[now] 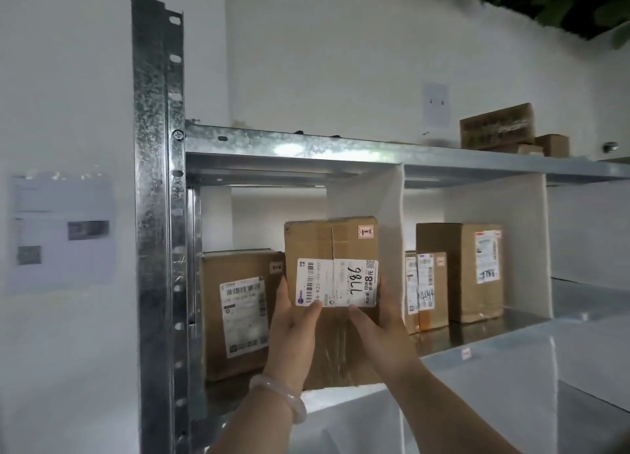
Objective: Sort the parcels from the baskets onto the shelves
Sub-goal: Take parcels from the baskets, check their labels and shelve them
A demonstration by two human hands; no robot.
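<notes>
Parcel point(327, 239) between left hand point(289, 327) and right hand point(378, 327), close beside white divider point(381, 208)

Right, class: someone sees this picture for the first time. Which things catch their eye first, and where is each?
First comes the cardboard box in the middle, gripped by the left hand and right hand, its white label bearing a handwritten 7786. Next is the shiny metal post standing on the left of the shelf. Past the white divider, more boxes stand in the right compartment.
</notes>
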